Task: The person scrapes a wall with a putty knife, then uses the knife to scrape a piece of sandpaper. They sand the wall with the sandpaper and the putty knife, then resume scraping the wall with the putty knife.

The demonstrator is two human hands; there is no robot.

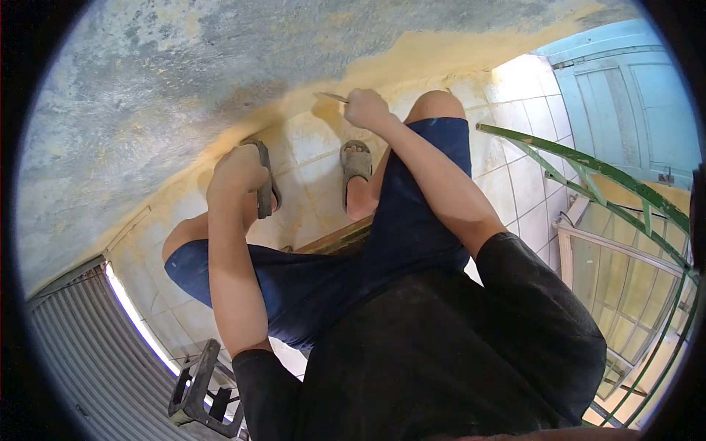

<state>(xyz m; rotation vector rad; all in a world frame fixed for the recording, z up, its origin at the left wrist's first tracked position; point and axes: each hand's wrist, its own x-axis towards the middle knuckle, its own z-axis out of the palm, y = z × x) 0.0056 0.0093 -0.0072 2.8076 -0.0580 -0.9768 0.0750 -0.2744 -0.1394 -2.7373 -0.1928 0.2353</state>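
Note:
My right hand [365,110] is closed around a thin flat-bladed tool [334,96], its blade pointing left toward the foot of the wall. The handle is hidden in the fist. My left hand [237,173] is closed low by the wall, overlapping the left sandal [265,184] in this view; what its fingers hold, I cannot tell. Between the hands, the right sandal [357,169] rests on the stained floor tiles [305,169]. The wall [220,66] has patchy grey plaster above and a damp tan band [426,55] along its lower part.
A wooden piece [334,241] shows beneath my legs. At lower left are a dark plastic stool [198,389] and a corrugated shutter [88,345]. On the right stand a green metal frame [588,162], a pale rack [618,253] and a light-blue door [625,103].

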